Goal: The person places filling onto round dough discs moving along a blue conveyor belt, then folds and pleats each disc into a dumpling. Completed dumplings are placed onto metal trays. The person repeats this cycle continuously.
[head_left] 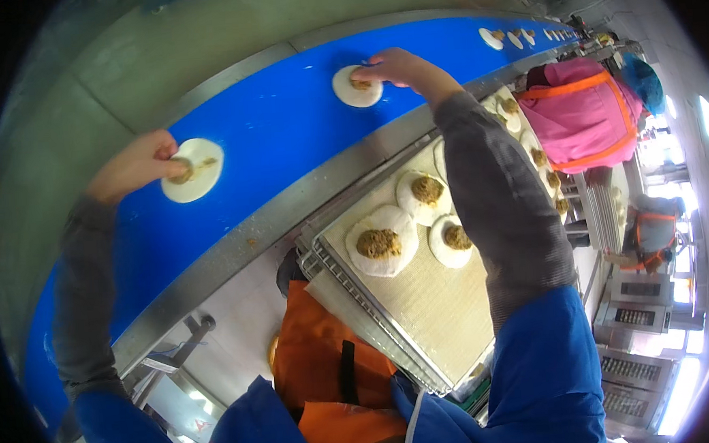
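My left hand [134,166] is closed, with its fingertips at a lump of brown filling [180,174] near the left side of a flat white dough round [199,185]. A smear of filling runs across that round. Farther right, my right hand [402,68] reaches over another dough round [355,96]; its fingers are drawn together on the brown filling [360,82] there. Both rounds lie on a blue conveyor belt [275,113]. My fingers partly hide the filling in both places.
By my right arm, a tray [426,323] on a wire rack holds several dough rounds topped with filling [379,243]. More rounds [491,38] lie along the belt's far right. A co-worker in pink [579,110] stands beside the belt; another person [655,231] is farther back. A metal rail [250,236] edges the belt.
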